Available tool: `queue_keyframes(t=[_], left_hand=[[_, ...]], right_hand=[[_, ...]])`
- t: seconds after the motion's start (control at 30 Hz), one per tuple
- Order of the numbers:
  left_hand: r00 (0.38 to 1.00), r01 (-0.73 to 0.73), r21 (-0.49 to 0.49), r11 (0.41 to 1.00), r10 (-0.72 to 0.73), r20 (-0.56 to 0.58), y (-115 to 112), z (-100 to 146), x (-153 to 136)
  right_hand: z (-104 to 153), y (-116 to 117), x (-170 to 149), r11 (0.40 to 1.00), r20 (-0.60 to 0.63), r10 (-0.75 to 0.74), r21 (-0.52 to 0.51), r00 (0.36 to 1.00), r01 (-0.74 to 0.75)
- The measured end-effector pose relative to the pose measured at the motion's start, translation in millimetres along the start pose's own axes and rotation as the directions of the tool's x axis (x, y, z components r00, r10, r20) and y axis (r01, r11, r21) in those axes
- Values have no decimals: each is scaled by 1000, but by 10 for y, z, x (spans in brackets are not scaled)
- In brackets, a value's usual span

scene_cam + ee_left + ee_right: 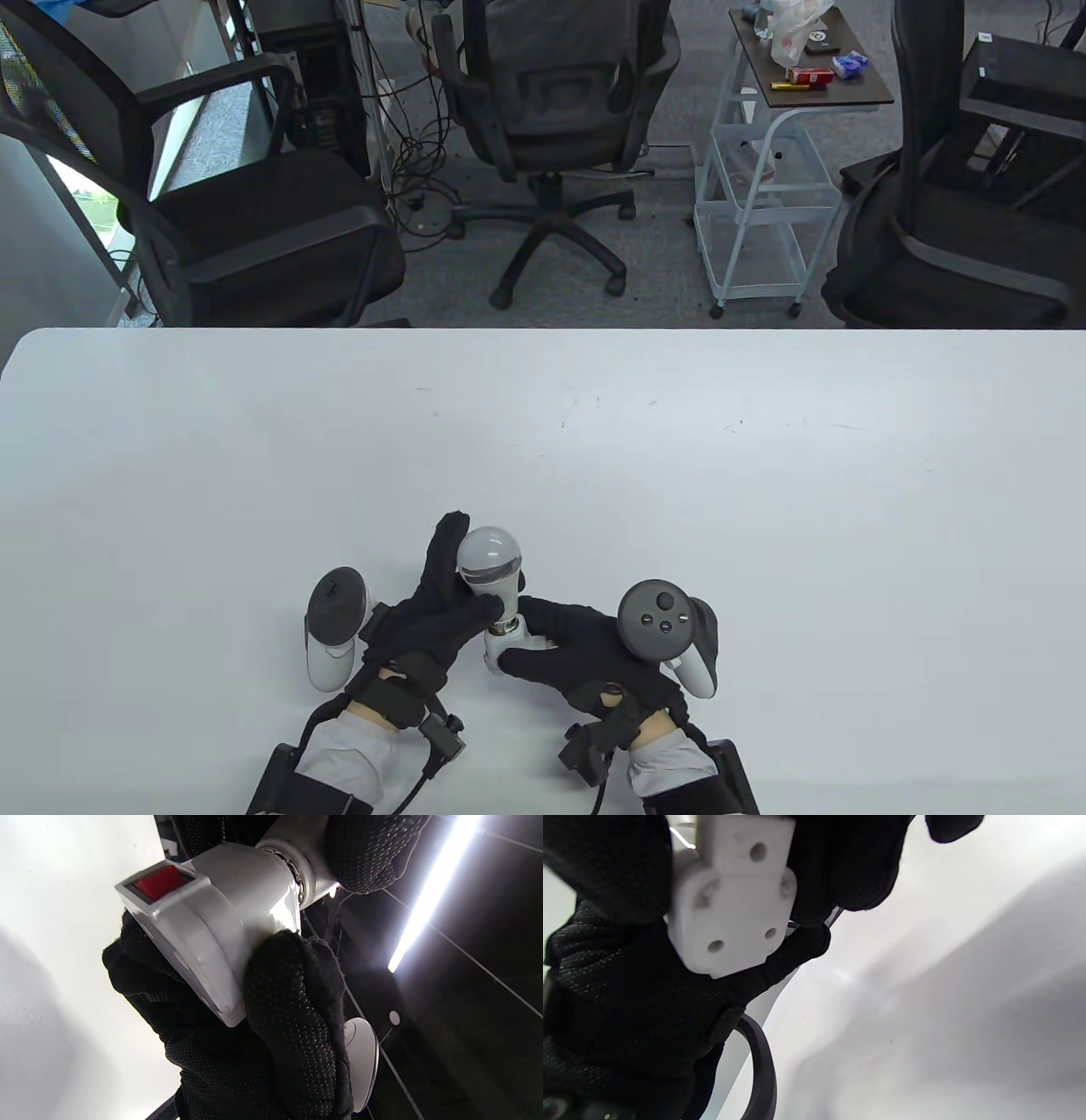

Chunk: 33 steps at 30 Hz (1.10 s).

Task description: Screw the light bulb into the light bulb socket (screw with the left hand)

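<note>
Table view: both gloved hands meet near the bottom edge of the white table (543,441), with the bulb (489,562) and socket (506,647) held between them. The left hand (424,615) wraps the bulb: its fingers (447,535) rise along the bulb's left side to the dome, and its thumb crosses the neck just above the metal thread. The bulb tilts up and slightly away from the person, its base sitting in the mouth of the socket directly below it. The right hand (577,649) grips the socket from the right, fingers curled over its white body, just under the left thumb. The two hands touch or nearly touch at the bulb's neck. A tracker (335,624) sits on the back of the left hand, out to its left; another tracker (670,632) sits on the right hand's back, to the right of the socket.

In the left wrist view, the socket (220,925) fills the centre, a red insert showing in a square opening on its side, with the right hand (254,1035) clasped around its flange and a ring of thread visible where the bulb (303,840) enters it.

In the right wrist view, the socket (729,912) shows its flat underside with mounting holes, pinched between the right hand's fingers (840,866) and palm.
</note>
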<state>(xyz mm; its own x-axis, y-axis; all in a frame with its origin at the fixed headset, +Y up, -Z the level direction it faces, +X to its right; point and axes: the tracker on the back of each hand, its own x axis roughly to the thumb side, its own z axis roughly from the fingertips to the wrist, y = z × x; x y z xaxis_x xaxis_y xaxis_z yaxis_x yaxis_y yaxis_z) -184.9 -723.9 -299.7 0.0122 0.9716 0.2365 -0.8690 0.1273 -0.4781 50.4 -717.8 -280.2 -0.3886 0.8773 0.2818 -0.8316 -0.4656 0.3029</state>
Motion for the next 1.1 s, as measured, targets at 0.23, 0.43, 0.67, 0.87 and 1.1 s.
queue_keyframes(t=[0.23, 0.43, 0.67, 0.87, 1.1], left_hand=[[998, -69, -31, 997, 70, 4, 79, 28, -39], [999, 0, 78, 997, 3, -34, 205, 94, 14], [994, 77, 117, 990, -67, -91, 213, 103, 66], [991, -132, -2, 991, 132, 15, 220, 63, 23], [997, 0, 11, 1000, 1, -79, 185, 73, 19]], right_hand=[[1, 13, -16, 999, -12, 32, -4, 999, -33], [-14, 84, 35, 991, -12, 129, 38, 992, -128], [-24, 145, 54, 976, -15, 204, 77, 979, -202], [-41, 88, -37, 989, -29, 109, 102, 994, -105], [-36, 90, -23, 987, -39, 135, 94, 990, -131]])
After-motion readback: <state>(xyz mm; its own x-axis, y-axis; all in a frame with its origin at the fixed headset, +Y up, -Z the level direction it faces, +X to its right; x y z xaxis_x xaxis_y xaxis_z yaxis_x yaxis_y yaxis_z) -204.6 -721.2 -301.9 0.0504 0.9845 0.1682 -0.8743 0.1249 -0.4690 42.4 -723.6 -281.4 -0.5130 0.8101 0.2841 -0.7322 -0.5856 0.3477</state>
